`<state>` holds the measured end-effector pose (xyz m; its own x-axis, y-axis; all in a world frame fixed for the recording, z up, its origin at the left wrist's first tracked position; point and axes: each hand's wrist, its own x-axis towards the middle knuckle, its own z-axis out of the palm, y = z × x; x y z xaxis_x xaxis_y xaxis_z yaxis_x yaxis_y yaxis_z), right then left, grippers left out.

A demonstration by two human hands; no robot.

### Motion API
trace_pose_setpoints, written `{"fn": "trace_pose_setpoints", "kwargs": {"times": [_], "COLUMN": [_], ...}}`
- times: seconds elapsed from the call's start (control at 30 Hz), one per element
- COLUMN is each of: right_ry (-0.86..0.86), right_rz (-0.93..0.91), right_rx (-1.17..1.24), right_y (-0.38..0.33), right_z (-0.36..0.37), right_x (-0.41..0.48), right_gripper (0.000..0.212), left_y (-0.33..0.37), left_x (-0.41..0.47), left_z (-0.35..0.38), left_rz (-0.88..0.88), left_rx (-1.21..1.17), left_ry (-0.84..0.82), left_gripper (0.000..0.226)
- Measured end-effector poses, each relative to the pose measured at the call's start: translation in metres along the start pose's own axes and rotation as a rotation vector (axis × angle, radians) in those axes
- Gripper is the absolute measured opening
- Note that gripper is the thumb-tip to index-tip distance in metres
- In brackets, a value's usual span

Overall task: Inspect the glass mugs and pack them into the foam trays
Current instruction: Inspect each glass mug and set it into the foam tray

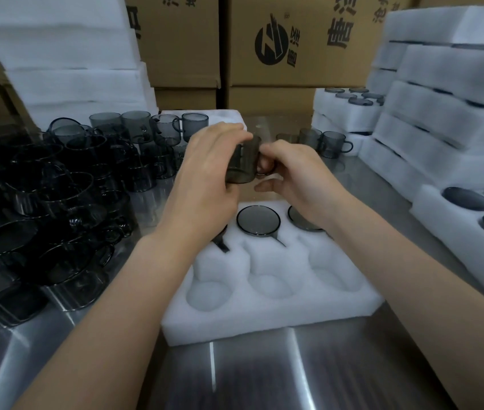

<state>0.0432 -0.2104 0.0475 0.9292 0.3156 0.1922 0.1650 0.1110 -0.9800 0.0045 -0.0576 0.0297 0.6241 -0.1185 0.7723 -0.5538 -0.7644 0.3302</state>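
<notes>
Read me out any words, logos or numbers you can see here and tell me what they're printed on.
Middle cardboard box: round black logo; small characters beside it too blurred.
Same box: one large character, possibly "唐", upside down; others cut off.
Left cardboard box: characters cut off, unreadable.
No numbers visible.

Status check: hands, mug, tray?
Both on mug: left hand grips body, right hand pinches handle. Held above foam tray; near three pockets empty. Nothing blocking.

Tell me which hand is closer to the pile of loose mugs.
Left. The left hand grips a mug just right of the pile; the right hand is farther right, holding that mug's handle.
</notes>
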Motion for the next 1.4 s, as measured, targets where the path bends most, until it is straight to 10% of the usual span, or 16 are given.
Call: {"fn": "trace_pose_setpoints", "kwargs": {"times": [0.9, 1.4], "right_ry": [-0.224, -0.197], "right_rz": [-0.195, 0.078], "right_rx": [0.265, 0.227], "right_y": [0.0, -0.007], "right_z": [-0.009, -0.009], "right_x": [-0.001, -0.003], "right_gripper": [0.025, 0.039], "left_y": [0.012, 0.007], "left_x": [0.0, 0.001], "left_z": [-0.005, -0.004], "left_rz": [-0.301, -0.016], "left_rx": [-0.393, -0.241], "left_ry": [0.172, 0.085], "left_gripper": [0.055, 0.05]}}
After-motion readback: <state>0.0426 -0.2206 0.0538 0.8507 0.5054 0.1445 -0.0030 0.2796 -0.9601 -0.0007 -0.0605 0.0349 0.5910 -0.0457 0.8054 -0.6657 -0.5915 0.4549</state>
